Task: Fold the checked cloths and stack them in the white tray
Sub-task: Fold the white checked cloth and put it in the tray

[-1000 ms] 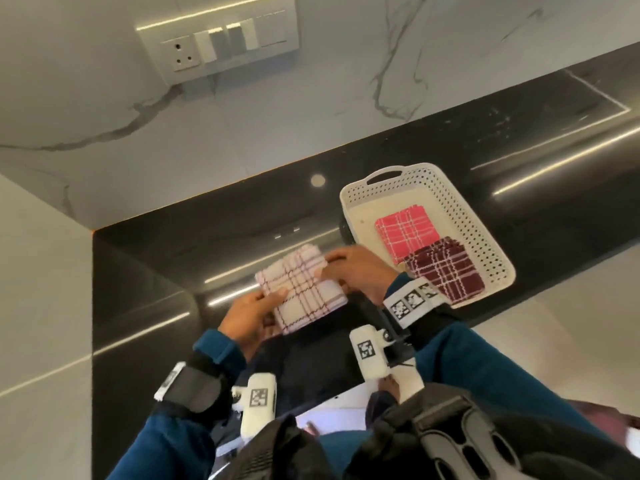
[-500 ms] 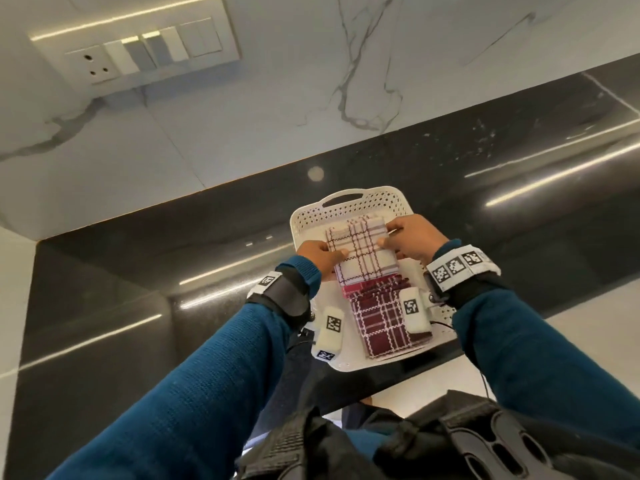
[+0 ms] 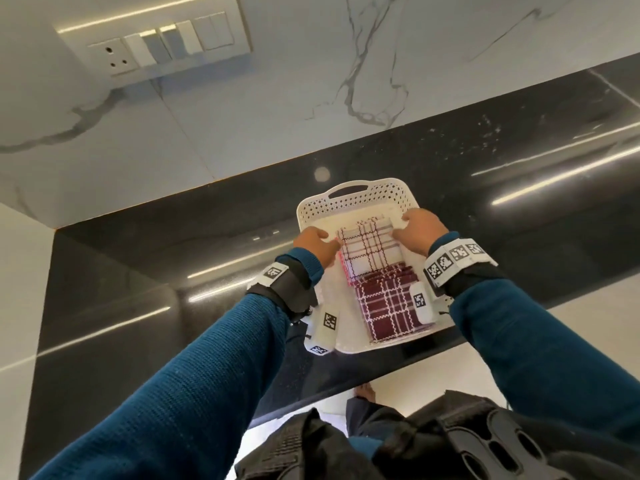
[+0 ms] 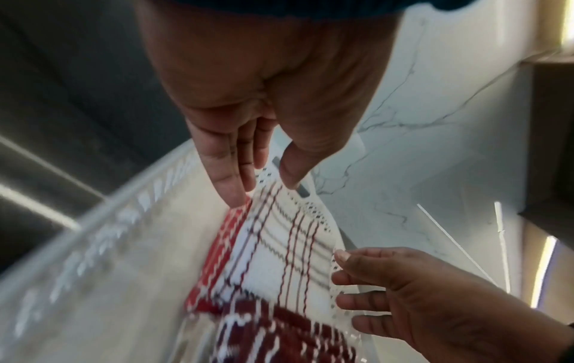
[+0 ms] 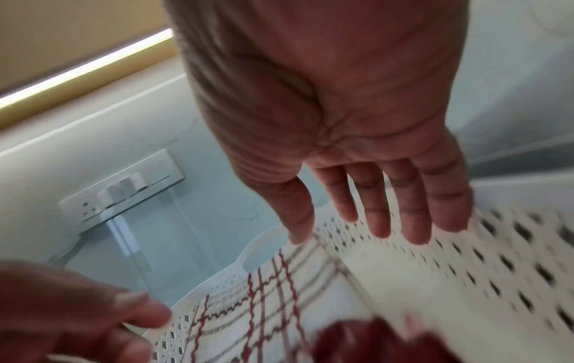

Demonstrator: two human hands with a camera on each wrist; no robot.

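The white perforated tray (image 3: 367,195) stands on the black counter. A folded white checked cloth (image 3: 367,249) lies in its far half, on top of a red checked cloth (image 4: 217,258) whose edge peeks out on the left. A folded maroon checked cloth (image 3: 391,306) lies in the near half. My left hand (image 3: 317,244) is at the white cloth's left edge, its straight fingers (image 4: 229,186) just touching the cloths. My right hand (image 3: 415,233) is at the right edge, its fingers (image 5: 382,221) spread and straight just above the cloth.
The black counter (image 3: 173,271) runs left and right of the tray, and its front edge lies just below the tray. A marble wall (image 3: 277,98) with a switch plate (image 3: 156,50) rises behind.
Both hands carried the white checked cloth from the counter on the left into the tray and laid it on the red cloth. Their fingers have now straightened off it.
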